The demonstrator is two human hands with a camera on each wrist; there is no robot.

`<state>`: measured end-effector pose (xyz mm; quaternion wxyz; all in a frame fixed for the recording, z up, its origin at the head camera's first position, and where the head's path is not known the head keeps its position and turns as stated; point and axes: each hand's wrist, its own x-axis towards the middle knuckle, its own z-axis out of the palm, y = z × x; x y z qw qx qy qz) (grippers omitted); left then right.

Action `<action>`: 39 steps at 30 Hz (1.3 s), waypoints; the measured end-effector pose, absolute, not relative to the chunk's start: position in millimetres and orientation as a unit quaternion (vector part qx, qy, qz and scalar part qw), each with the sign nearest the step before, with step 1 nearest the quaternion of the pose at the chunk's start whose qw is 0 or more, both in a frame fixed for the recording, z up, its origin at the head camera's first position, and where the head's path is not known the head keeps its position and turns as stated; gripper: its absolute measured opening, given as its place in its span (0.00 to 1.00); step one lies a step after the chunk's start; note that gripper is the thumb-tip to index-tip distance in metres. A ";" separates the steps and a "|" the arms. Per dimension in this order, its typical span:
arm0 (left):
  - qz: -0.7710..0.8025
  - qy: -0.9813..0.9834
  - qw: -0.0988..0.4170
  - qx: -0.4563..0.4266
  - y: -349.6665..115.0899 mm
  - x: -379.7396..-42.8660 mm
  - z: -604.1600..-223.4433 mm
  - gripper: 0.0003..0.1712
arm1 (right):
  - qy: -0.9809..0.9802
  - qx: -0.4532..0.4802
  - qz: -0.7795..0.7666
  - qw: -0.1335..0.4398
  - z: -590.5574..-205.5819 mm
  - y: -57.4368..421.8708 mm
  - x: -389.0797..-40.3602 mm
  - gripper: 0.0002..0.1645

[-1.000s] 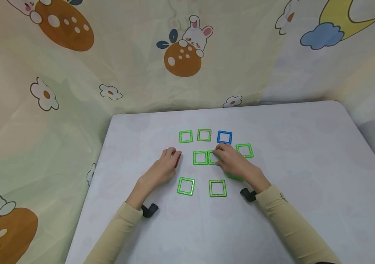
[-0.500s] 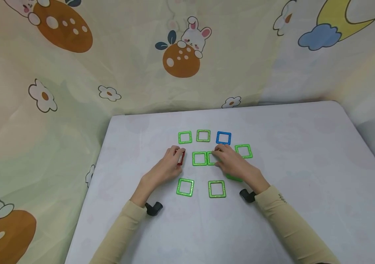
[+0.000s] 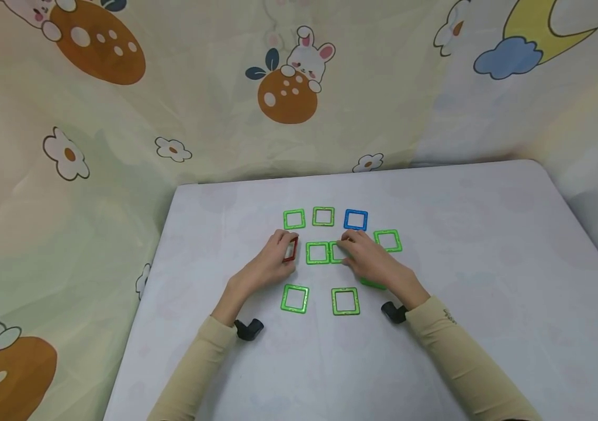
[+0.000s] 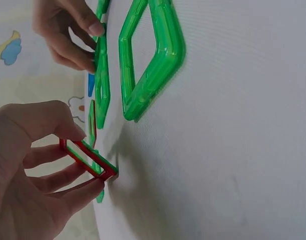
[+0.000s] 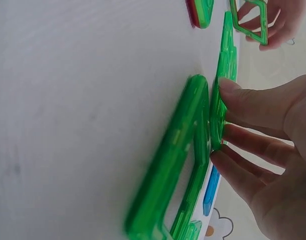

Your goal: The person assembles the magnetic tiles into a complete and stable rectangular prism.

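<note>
1. Nearest first, two lots flat on the desk point(image 3: 451, 216): near-left green frame point(image 3: 293, 310) and near-right green frame point(image 3: 346, 313), well apart, neither touched by the hands.
2. One half-hidden green frame point(image 3: 373, 283), below the right forearm in my head view; most of it I cannot see.
3. Left hand point(image 3: 269, 260): thumb and fingers pinch a red-and-green frame point(image 4: 108, 173), tilted, just left of the joined pair. Gripped by its rim, I judge, because the hollow middle offers no hold. Desk contact: I cannot tell.
4. Right hand point(image 3: 369, 254), apart from the left: thumb and fingertips pinch the right frame point(image 3: 338, 262) of a joined green pair point(image 3: 329, 252), sides touching. My reading: this grip steadies the pair.
5. Lone green frame point(image 3: 386, 231), right of the pair, flat, apart.
6. Far row: far-left green frame point(image 3: 294, 227), far-middle green frame point(image 3: 323, 224), blue frame point(image 3: 356, 211). Spaced, presumably, so each rim can be reached singly.
7. Patterned curtain point(image 3: 214, 99), behind everything.
</note>
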<state>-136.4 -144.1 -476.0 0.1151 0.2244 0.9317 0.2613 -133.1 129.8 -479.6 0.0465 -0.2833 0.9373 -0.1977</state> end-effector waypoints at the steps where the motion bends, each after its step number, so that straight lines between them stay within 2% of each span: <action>1: 0.265 0.931 0.116 0.224 -143.4 -136.8 -476.0 0.37 | 0.937 -0.284 -0.197 0.045 -479.4 129.7 -133.0 0.24; 18: 0.322 0.912 0.101 0.233 -136.2 -143.4 -482.8 0.37 | 0.941 -0.278 -0.188 0.045 -475.3 127.4 -132.6 0.24; 39: 0.391 0.886 0.107 0.227 -131.1 -142.5 -488.2 0.41 | 0.940 -0.278 -0.189 0.048 -481.6 124.8 -133.8 0.25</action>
